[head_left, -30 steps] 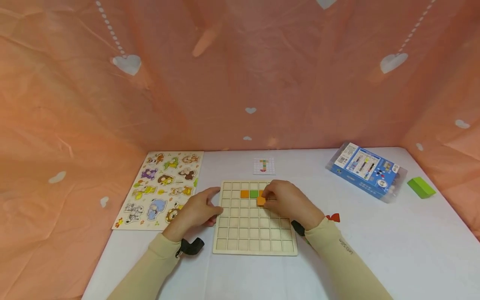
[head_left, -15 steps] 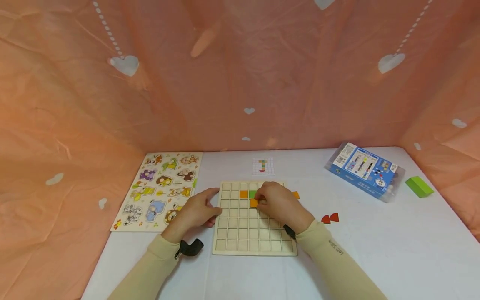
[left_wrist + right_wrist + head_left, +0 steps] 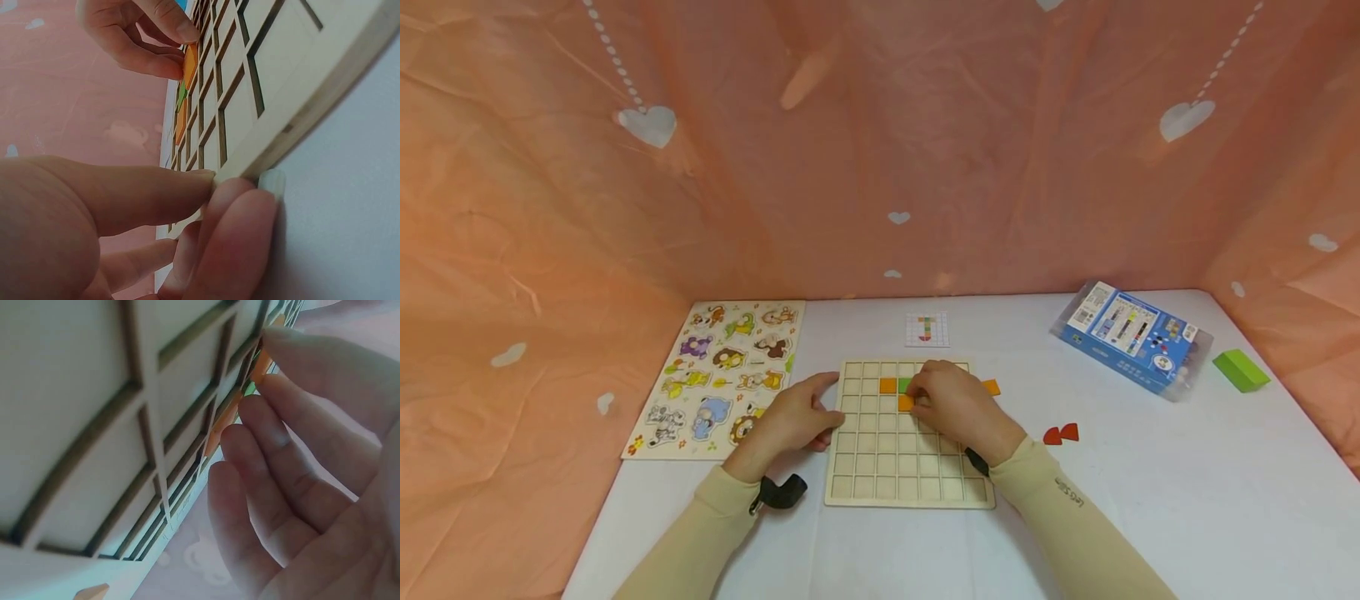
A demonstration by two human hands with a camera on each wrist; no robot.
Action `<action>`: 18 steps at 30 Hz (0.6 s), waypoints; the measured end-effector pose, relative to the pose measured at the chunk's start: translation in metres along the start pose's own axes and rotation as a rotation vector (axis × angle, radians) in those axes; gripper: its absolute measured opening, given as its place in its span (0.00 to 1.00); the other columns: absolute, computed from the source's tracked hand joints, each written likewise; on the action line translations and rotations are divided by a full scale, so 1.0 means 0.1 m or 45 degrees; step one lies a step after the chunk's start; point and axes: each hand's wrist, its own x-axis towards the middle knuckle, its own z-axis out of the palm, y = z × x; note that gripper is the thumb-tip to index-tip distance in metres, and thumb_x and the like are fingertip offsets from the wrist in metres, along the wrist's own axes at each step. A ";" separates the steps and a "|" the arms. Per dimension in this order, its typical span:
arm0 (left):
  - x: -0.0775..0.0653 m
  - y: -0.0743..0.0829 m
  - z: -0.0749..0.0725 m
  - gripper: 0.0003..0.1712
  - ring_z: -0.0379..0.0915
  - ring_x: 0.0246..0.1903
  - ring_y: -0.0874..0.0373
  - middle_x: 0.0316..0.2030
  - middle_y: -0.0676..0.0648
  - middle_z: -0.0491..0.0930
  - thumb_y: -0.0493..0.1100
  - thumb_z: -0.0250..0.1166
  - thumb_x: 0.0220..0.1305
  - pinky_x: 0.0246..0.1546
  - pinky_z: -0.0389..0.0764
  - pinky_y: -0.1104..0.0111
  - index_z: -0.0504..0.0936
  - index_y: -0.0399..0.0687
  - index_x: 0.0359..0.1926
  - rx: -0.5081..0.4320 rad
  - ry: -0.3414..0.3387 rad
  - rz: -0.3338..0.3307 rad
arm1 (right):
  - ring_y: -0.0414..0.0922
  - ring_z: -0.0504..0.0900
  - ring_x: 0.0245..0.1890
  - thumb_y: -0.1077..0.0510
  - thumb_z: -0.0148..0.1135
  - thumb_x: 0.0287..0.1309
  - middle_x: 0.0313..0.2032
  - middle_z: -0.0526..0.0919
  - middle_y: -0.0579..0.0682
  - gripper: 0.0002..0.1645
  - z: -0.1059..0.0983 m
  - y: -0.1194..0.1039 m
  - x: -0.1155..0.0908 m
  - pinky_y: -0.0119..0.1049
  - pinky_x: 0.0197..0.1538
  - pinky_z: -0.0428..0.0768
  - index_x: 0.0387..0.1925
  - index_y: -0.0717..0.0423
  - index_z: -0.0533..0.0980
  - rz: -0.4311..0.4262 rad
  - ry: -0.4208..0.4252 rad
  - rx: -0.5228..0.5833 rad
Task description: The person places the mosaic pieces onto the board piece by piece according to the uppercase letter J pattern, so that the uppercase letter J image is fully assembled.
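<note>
In the head view a pale wooden grid board [image 3: 887,462] lies on the white table. My left hand [image 3: 793,421] grips its left edge, the thumb on the rim and curled fingers [image 3: 240,231] against the side. My right hand [image 3: 958,408] pinches an orange square tile [image 3: 906,403] at the cell just below a green tile [image 3: 905,385]. The hand covers part of both. Another orange tile [image 3: 888,386] sits left of the green one. In the right wrist view an orange tile [image 3: 222,428] shows below the green, its fit in the cell unclear.
A grid pattern card [image 3: 927,329] lies behind the board. An animal puzzle board [image 3: 655,383] is at left. To the right are an orange tile [image 3: 992,387], red pieces [image 3: 1062,434], a blue box [image 3: 1135,342] and a green block [image 3: 1242,371].
My right hand has moved left with the orange tile to the cell below the green one, uncovering the orange tile and red pieces at right. The left hand has stayed on the board's edge.
</note>
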 end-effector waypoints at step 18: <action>-0.01 0.01 -0.01 0.43 0.81 0.19 0.59 0.23 0.45 0.82 0.38 0.72 0.70 0.23 0.85 0.69 0.67 0.50 0.82 0.016 0.004 -0.001 | 0.44 0.81 0.42 0.59 0.75 0.62 0.40 0.86 0.44 0.07 -0.07 0.07 -0.01 0.42 0.46 0.85 0.43 0.51 0.91 -0.021 0.018 0.016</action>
